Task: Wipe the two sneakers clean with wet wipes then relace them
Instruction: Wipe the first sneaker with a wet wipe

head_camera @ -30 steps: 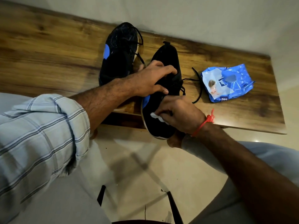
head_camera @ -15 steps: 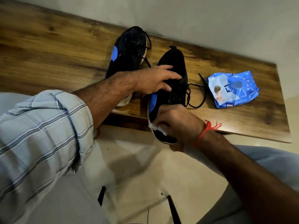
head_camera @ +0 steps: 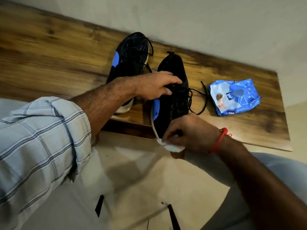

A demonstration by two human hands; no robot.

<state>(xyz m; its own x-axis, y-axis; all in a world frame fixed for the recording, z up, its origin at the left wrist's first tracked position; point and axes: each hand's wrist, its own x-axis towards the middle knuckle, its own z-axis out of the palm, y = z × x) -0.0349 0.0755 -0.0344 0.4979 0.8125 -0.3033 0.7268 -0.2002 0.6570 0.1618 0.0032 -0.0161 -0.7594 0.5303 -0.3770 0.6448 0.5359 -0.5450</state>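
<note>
Two black sneakers with blue side patches lie on a wooden table point(head_camera: 49, 60). The right sneaker point(head_camera: 172, 100) points off the table's near edge, its black lace trailing to the right. My left hand point(head_camera: 154, 85) grips this sneaker across its laced middle. My right hand point(head_camera: 187, 131) pinches a white wet wipe point(head_camera: 171, 146) against the toe end and white sole rim. The left sneaker point(head_camera: 131, 58) lies behind my left forearm, partly hidden.
A crumpled blue pack of wet wipes point(head_camera: 234, 97) lies on the table to the right of the sneakers. A pale wall runs along the table's far edge. Below the near edge is a light tiled floor point(head_camera: 141, 180) with dark chair legs.
My right hand has slid the wipe down the right sneaker toward its toe. My left hand keeps its hold on the sneaker.
</note>
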